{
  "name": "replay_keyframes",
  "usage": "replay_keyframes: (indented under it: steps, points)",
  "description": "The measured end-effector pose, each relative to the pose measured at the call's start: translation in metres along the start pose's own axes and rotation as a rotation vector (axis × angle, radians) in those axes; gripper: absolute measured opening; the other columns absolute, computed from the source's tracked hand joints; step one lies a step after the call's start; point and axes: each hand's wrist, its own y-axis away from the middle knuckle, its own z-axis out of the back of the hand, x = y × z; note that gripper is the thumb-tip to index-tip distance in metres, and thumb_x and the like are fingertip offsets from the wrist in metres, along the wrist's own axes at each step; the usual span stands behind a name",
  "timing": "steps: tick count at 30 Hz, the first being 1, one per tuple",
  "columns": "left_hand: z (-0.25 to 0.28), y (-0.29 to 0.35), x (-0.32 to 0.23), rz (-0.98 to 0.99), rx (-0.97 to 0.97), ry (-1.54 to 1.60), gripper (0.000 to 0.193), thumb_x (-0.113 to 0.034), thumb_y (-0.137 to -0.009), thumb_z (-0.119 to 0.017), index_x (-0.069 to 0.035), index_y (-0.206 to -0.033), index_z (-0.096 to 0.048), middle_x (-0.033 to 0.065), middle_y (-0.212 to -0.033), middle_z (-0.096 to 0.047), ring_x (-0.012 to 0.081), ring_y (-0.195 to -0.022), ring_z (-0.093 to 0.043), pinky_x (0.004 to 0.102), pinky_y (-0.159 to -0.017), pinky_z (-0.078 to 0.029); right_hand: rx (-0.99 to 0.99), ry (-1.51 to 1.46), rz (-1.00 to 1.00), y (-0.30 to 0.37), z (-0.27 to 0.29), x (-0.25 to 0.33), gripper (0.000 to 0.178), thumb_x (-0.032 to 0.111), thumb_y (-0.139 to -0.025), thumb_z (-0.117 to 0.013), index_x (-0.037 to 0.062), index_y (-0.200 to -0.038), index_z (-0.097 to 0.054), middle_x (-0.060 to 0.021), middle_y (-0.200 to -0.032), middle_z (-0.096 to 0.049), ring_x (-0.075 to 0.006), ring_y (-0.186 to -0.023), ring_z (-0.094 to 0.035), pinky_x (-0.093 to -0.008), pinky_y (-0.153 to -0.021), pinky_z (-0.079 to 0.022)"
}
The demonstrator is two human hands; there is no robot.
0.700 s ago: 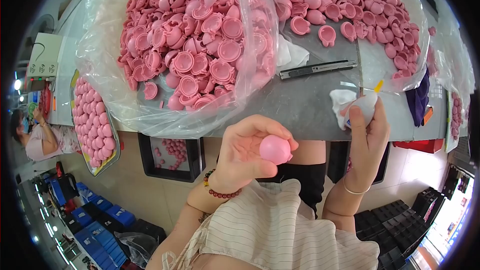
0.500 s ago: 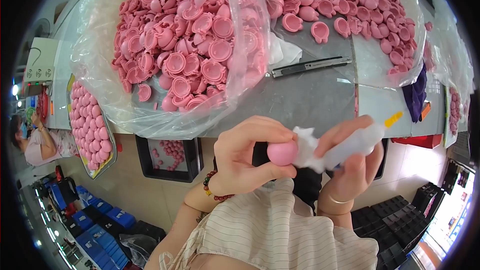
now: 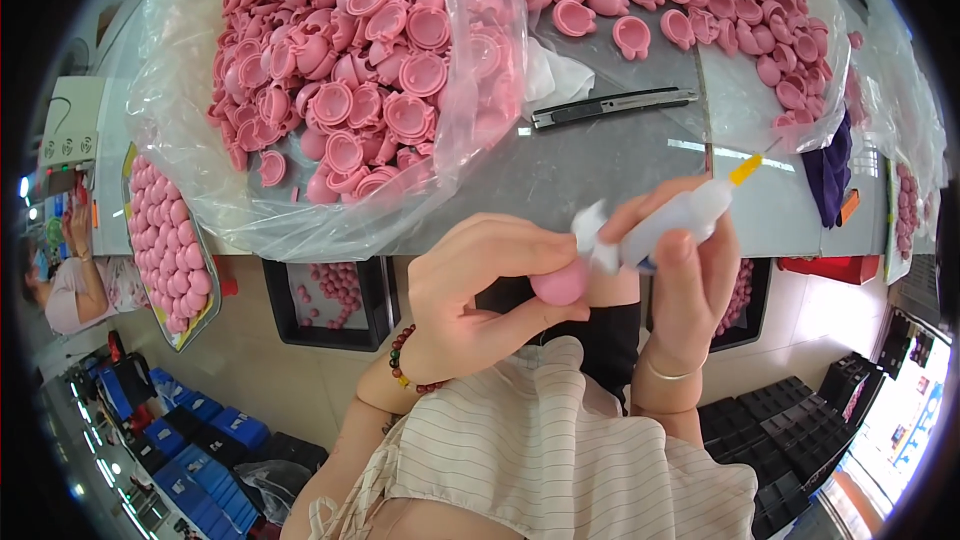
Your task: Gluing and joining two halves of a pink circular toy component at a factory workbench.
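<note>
My left hand (image 3: 490,295) pinches a round pink plastic ball (image 3: 561,283) between thumb and fingers. Right beside the ball, my right hand (image 3: 690,270) grips a translucent squeeze bottle (image 3: 665,228) with a yellow tip (image 3: 746,169) and a thin needle pointing up and away. A crumpled white tissue (image 3: 592,237) sits between that hand's fingers and the ball, at the ball's upper right side. Whether the tissue presses on the ball I cannot tell.
Ahead on the grey table (image 3: 560,165) lie a big clear bag of pink half shells (image 3: 345,100), a second pile (image 3: 740,0), a black utility knife (image 3: 615,108) and a white cloth (image 3: 555,75). A tray of pink balls (image 3: 168,240) stands left; black bins (image 3: 330,332) sit below. Another person (image 3: 75,285) is far left.
My right hand has lifted the bottle and tilted it more upright. The tissue has shifted up along the ball, and my left hand has turned slightly with the ball.
</note>
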Motion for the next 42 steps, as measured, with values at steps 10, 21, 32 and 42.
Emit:
replay_keyframes:
  steps: [10, 21, 32, 42]
  points:
    - [0.051, 0.017, -0.014, -0.021, -0.072, 0.128, 0.037, 0.001, -0.061, -0.069, 0.0, -0.091, -0.048, 0.0165, -0.089, -0.056, 0.0211, -0.081, -0.054, 0.0299, -0.071, -0.044, -0.311, 0.278, 0.296, -0.01, 0.043, -0.012, 0.03, 0.027, -0.082, -0.044, -0.003, -0.085, -0.046, -0.016, -0.081, -0.055, -0.0127, -0.062, -0.048, -0.0188, -0.051, -0.036]
    - [0.21, 0.101, -0.003, 0.232, -0.842, -1.191, 0.025, -0.011, -0.08, -0.049, 0.001, -0.102, -0.052, 0.0133, -0.096, -0.057, 0.0215, -0.085, -0.054, 0.0281, -0.075, -0.042, -0.295, 0.14, 0.259, -0.006, 0.053, -0.02, 0.037, 0.034, -0.082, -0.043, -0.0034, -0.08, -0.044, -0.0145, -0.073, -0.048, -0.0133, -0.055, -0.04, -0.0205, -0.049, -0.032]
    - [0.243, 0.078, 0.008, 0.318, -0.713, -1.036, 0.031, -0.012, -0.083, -0.038, 0.0, -0.11, -0.048, 0.0157, -0.115, -0.047, 0.0254, -0.11, -0.041, 0.0317, -0.092, -0.03, -0.239, 0.058, 0.272, -0.003, 0.055, -0.019, 0.031, 0.028, -0.083, -0.043, -0.0033, -0.082, -0.044, -0.0123, -0.072, -0.048, -0.0121, -0.057, -0.041, -0.0177, -0.05, -0.032]
    - [0.261, 0.064, -0.007, 0.54, -0.411, -0.936, 0.04, -0.014, -0.085, -0.035, 0.001, -0.122, -0.032, 0.0128, -0.125, -0.036, 0.0233, -0.116, -0.033, 0.0297, -0.096, -0.023, -0.208, 0.112, 0.302, -0.002, 0.057, -0.021, 0.03, 0.027, -0.083, -0.042, -0.0034, -0.083, -0.044, -0.0129, -0.073, -0.048, -0.0112, -0.057, -0.04, -0.0188, -0.049, -0.031]
